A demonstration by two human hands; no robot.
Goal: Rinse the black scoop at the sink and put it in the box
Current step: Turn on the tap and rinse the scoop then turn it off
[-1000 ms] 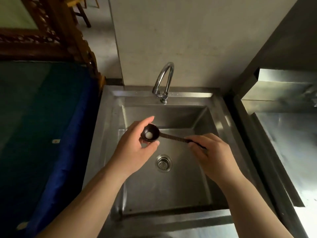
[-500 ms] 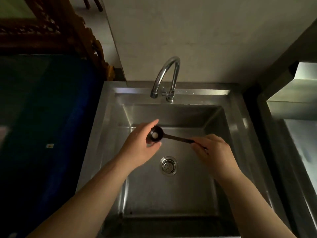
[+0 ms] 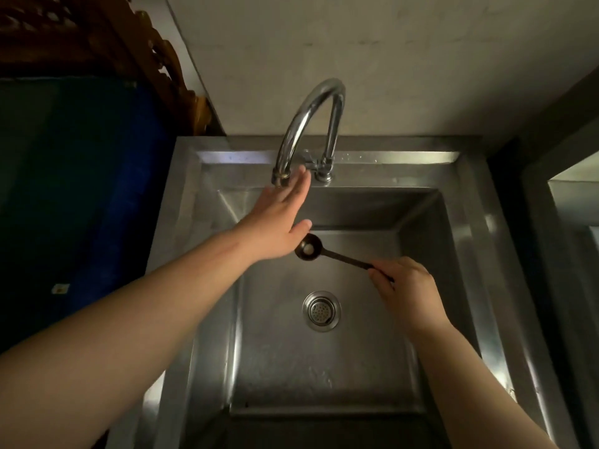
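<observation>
- Right hand (image 3: 406, 288) is pinched tight on the handle end of the black scoop (image 3: 324, 252), fingers curled closed around it, out at 3 o'clock from the drain (image 3: 321, 311).
- The scoop hangs over the sink (image 3: 466, 228) basin, handle slanting up toward 10 o'clock, bowl facing up at 12 o'clock from the drain.
- There's something small and pale sitting in that bowl; what it is, I cannot tell.
- Left hand (image 3: 278, 218) is stretched flat, fingers straight and together, gripping nothing, reaching toward 12 o'clock.
- Its fingertips (image 3: 303, 176) are right at the mouth of the faucet (image 3: 311, 124); whether they touch it, I cannot tell.
- The thumb hovers just beside the scoop's bowl, at its 11 o'clock.
- No water visible from the spout.
- The chrome faucet arches from the back rim, with a pale wall (image 3: 356, 53) behind.
- At 9 o'clock of the sink, a dark blue cloth (image 3: 97, 189).
</observation>
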